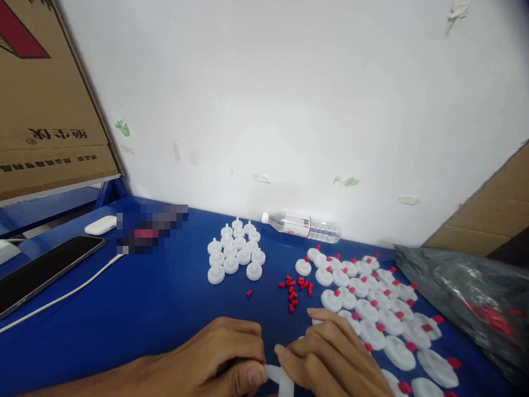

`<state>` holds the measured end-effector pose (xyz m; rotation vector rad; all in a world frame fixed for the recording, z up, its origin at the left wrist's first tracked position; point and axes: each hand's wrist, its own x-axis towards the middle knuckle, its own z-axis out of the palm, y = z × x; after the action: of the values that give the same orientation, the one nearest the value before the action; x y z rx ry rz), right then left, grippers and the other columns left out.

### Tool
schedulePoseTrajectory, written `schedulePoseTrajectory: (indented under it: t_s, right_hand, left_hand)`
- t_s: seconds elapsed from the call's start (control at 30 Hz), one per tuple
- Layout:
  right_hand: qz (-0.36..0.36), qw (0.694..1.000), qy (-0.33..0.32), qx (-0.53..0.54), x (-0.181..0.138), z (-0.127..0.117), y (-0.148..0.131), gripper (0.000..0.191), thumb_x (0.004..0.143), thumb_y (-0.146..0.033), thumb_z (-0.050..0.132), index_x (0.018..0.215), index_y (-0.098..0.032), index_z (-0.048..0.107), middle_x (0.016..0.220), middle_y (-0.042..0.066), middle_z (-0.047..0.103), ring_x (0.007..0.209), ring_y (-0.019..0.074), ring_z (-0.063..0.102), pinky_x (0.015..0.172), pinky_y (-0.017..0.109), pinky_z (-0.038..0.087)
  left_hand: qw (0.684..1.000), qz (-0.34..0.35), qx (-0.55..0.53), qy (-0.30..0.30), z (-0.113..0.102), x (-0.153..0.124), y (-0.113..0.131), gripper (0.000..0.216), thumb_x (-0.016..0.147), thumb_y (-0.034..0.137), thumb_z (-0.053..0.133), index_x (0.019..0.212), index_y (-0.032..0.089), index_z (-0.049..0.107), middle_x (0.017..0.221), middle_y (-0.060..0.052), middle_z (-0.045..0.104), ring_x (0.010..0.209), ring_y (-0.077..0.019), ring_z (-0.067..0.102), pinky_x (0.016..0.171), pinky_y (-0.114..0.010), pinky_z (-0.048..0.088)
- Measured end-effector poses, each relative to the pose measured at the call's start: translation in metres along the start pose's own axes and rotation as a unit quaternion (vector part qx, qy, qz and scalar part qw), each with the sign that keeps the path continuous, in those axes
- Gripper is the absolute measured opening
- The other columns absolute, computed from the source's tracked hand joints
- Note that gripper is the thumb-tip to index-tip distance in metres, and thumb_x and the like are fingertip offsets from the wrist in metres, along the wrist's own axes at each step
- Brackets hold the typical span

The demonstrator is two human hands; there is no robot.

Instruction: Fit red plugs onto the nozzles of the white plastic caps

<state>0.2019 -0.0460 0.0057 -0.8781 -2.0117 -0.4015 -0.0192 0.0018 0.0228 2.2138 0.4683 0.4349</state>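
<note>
My left hand [219,358] and right hand [330,358] meet at the near edge of the blue worktop [157,309], and both grips are clamped together on one small white plastic piece [281,380] held between my fingertips; a speck of red shows at my left thumb. Just beyond my right hand lies a spread of white caps with red tips [380,314], many touching one another. Ahead of my knuckles sits a loose scatter of red plugs [295,289], with one stray plug [249,293] to its left. Farther off stands a tight cluster of plain white caps [235,248]. A clear water bottle [301,226] lies on its side against the wall. A dark plastic bag [467,298] sits at right; a phone [41,270] and white cable [61,298] at left.
</note>
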Motion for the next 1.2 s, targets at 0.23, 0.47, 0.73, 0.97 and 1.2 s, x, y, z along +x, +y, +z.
schedulePoseTrajectory:
  t_s: [0.23, 0.47, 0.73, 0.97, 1.2]
  right_hand:
    - [0.006, 1.000, -0.006, 0.004, 0.003, -0.006, 0.008, 0.026, 0.109, -0.037, 0.057, 0.096, -0.022, 0.072, 0.082, -0.005, 0.076, 0.078, 0.0106, 0.070, 0.114, 0.029, 0.039]
    - [0.005, 1.000, -0.025, 0.006, 0.001, -0.010, 0.008, 0.025, 0.107, -0.039, 0.059, 0.100, -0.019, 0.073, 0.077, -0.004, 0.074, 0.077, 0.0126, 0.069, 0.115, 0.033, 0.037]
    - [0.001, 0.998, -0.068, -0.015, 0.005, -0.025, 0.021, 0.025, 0.105, -0.041, 0.063, 0.115, -0.019, 0.070, 0.099, -0.001, 0.078, 0.091, 0.0158, 0.071, 0.118, 0.034, 0.032]
    - [0.082, 0.990, -0.095, -0.068, 0.009, -0.033, 0.043, 0.017, 0.102, -0.014, 0.055, 0.104, -0.024, 0.068, 0.096, -0.003, 0.076, 0.089, 0.0204, 0.065, 0.109, 0.042, 0.033]
    - [0.079, 0.980, -0.182, -0.017, 0.003, -0.026, 0.038, 0.013, 0.104, -0.030, 0.061, 0.113, -0.032, 0.071, 0.108, -0.009, 0.078, 0.103, 0.0203, 0.069, 0.117, 0.039, 0.021]
  left_hand:
    - [0.997, 0.003, 0.020, 0.076, 0.005, -0.008, -0.008, 0.047, 0.115, 0.050, 0.030, 0.094, 0.023, 0.061, 0.088, -0.001, 0.065, 0.092, -0.0160, 0.065, 0.092, -0.021, 0.047]
    - [0.995, 0.006, 0.016, 0.097, 0.008, -0.012, -0.013, 0.037, 0.115, 0.043, 0.037, 0.094, 0.024, 0.061, 0.093, -0.002, 0.069, 0.097, -0.0158, 0.067, 0.091, -0.022, 0.047]
    - [0.985, -0.053, 0.069, 0.149, 0.006, -0.007, -0.006, 0.052, 0.113, 0.053, 0.034, 0.077, 0.023, 0.055, 0.075, 0.002, 0.059, 0.069, -0.0140, 0.055, 0.073, -0.023, 0.047]
    - [0.971, -0.122, 0.127, 0.163, 0.010, -0.004, -0.010, 0.060, 0.110, 0.057, 0.035, 0.064, 0.023, 0.054, 0.059, 0.004, 0.050, 0.055, -0.0130, 0.047, 0.062, -0.024, 0.046]
    - [0.950, -0.127, 0.173, 0.226, 0.009, -0.002, -0.015, 0.051, 0.111, 0.050, 0.036, 0.072, 0.024, 0.053, 0.063, 0.006, 0.055, 0.056, -0.0129, 0.052, 0.056, -0.023, 0.044]
